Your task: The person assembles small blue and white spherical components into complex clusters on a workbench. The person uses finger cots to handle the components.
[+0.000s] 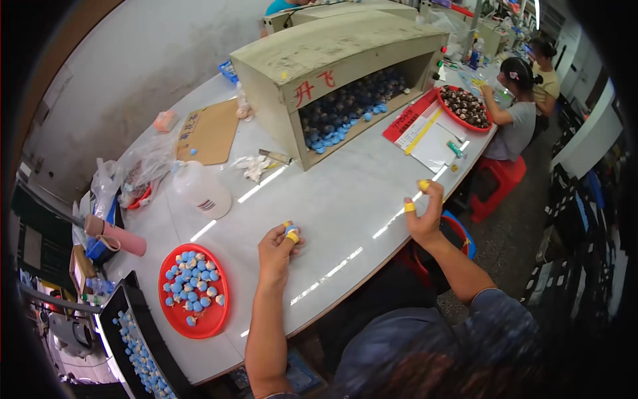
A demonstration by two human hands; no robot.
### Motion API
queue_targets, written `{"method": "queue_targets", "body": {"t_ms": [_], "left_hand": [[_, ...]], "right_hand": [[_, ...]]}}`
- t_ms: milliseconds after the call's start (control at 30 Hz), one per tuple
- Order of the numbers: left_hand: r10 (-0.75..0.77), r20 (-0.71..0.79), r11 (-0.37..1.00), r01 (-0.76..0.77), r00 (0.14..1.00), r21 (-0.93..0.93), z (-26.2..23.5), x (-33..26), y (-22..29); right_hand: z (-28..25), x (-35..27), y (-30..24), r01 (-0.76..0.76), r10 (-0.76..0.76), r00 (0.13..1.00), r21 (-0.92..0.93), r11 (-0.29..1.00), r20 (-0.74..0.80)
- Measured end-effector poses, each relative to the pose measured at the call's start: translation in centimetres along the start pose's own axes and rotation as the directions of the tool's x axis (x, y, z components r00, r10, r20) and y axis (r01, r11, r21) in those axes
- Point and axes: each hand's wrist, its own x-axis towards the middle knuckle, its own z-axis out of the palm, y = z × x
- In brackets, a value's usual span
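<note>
Your left hand [278, 249] was nearly closed at the fingertips, and between its taped thumb and finger it pinched a small blue-and-white piece [292, 229], above the pale table [332, 216]. Your right hand [426, 216] was raised to the right of it — its thumb and forefinger, both with yellow wraps, stood well apart, and between them I could see only the table behind. Whether its curled fingers hid something, I cannot tell.

Near your left forearm there lay a red plate [218, 320] with many similar blue pieces, and just beside it, farther left, a black tray [121, 296] contained more. Beyond the plate stood a white bottle [206, 193] and, to the left, a pink tumbler [126, 241]. In front of you was a large beige box [332, 53] — blue pieces were gathered in its opening. To its right were a white sheet [430, 146] and a red bowl [468, 127] of dark pieces, near a seated co-worker [515, 123].
</note>
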Motion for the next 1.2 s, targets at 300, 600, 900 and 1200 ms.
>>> {"method": "queue_targets", "body": {"t_ms": [300, 600, 900, 1200], "left_hand": [[-0.038, -0.022, 0.999, 0.038, 0.999, -0.004, 1.4, -0.2, -0.5], [0.001, 0.062, 0.998, 0.003, 0.998, -0.06, 1.0, 0.5, -0.6], [-0.101, 0.047, 0.984, 0.107, 0.994, -0.141, 0.4, 0.7, -0.5], [-0.099, 0.043, 0.994, 0.101, 0.994, -0.041, 0.1, 0.4, -0.2]], "right_hand": [[-5.5, 0.2, 15.6, -0.494, 0.467, 0.862, -0.538, 0.683, -0.197], [3.4, 5.1, 2.9, -0.526, 0.383, 0.841, 0.413, 0.744, 0.382], [12.8, 4.5, -8.5, -0.541, -0.035, 0.686, 0.543, 0.642, 0.726], [12.3, 3.7, -7.8, -0.528, -0.147, 0.681, 0.621, 0.579, 0.717]]}}
